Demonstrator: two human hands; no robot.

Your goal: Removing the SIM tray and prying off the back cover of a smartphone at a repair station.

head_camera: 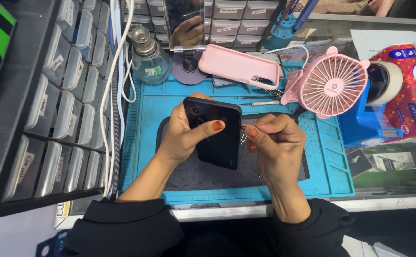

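left hand (184,135) wraps a black phone (216,133) from its left edge, thumb laid across the back, camera lenses up and toward the far end; phone held tilted just above the dark inner pad of a blue work mat (146,119) on the surface. right hand (277,145) pinches a small metal pin tool (244,134) between thumb and forefinger, tip at the phone's right edge; other fingers curled in. behind the phone: a pink phone case (239,65) lying flat, a thin metal tool (260,103) just beside it, a glass bottle (148,59) with a metal cap at the mat's far left corner. a pink desk fan (330,85) stands at right, with a tape roll (384,82) beside it. racks of small clear drawers (60,109) at left.
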